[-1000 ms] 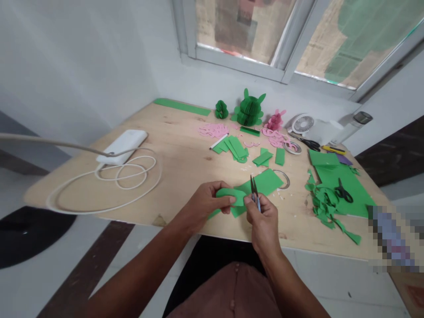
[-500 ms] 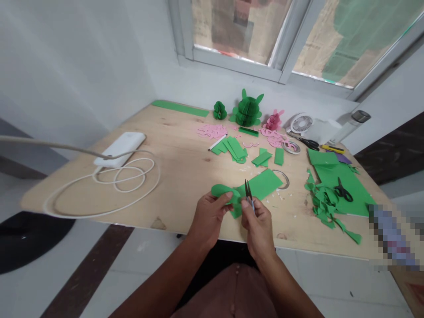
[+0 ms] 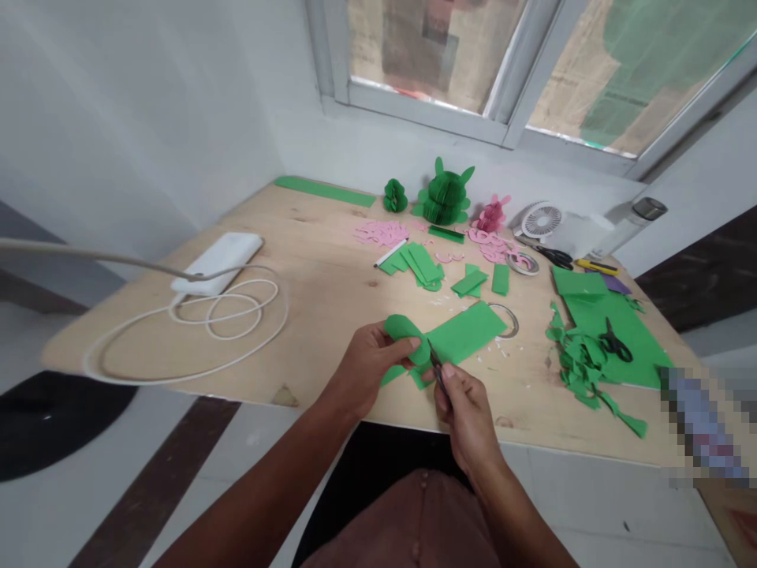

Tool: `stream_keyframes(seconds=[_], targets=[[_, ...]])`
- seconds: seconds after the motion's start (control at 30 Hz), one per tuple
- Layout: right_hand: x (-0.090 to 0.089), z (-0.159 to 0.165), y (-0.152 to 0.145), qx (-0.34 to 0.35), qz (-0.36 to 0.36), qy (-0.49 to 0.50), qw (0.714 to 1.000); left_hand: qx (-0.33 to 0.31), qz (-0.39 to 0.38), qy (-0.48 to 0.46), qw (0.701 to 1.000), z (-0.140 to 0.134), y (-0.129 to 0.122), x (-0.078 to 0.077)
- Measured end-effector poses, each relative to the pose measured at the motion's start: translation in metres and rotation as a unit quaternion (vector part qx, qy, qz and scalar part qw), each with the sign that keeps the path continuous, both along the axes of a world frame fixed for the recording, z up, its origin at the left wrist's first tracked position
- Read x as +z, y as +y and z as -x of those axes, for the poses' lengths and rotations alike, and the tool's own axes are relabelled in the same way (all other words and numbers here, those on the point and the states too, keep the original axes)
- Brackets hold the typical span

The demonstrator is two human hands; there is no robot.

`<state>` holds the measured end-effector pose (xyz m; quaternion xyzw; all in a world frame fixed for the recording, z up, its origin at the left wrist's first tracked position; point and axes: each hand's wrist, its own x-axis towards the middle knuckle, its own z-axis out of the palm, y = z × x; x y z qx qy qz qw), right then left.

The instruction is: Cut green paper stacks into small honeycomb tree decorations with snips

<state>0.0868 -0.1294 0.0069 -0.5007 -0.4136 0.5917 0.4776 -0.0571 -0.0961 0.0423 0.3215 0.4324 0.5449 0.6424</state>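
On the left of the wooden table [image 3: 331, 276], a flat white device [image 3: 218, 264] lies well apart from the work. Centre, near edge: left hand [image 3: 370, 367] pinches a rounded green paper piece [image 3: 405, 326] between thumb and fingers, held up off the wood; long axis appears to run far left to near right, toward the other hand. Just right of it, right hand [image 3: 464, 394] is closed around small scissors [image 3: 436, 363], blades pointing far and left, tips at the piece's right edge; depth of bite, if any, cannot tell. Left hand is nearer the piece. Beyond, a green strip [image 3: 473, 330] lies flat, slanting far right. Rightmost: green scraps [image 3: 583, 363] beside black scissors [image 3: 615, 343]
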Motion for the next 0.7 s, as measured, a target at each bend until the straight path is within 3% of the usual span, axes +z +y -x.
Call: stream_keyframes(seconds=[0.27, 0.7], targets=[[-0.0015, 0.0021, 0.0003, -0.012, 0.003, 0.012, 1.000, -0.009, -0.026, 0.088, 0.996, 0.0011, 0.0015, 0.0068], [-0.0039, 0.0029, 0.0009, -0.018, -0.011, 0.014, 1.000, -0.027, -0.029, 0.094, 0.995, -0.0008, 0.0016, 0.0093]])
